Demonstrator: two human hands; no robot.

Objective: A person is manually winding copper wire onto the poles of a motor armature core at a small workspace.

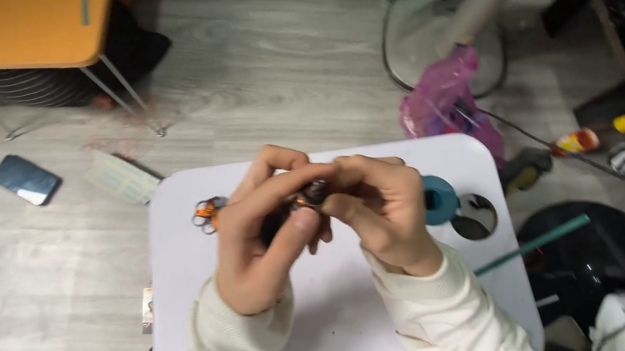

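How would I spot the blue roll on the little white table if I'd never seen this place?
Find the small white table in the middle, where the two hands meet. Just past the right hand, toward the table's right edge, sits the blue roll, partly hidden by that hand. It is the only blue ring there, beside a round hole in the tabletop.

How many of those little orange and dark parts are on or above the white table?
2. One small orange and dark part is pinched between the left hand and right hand; another orange part lies on the white table, left of the hands. Others may be hidden.
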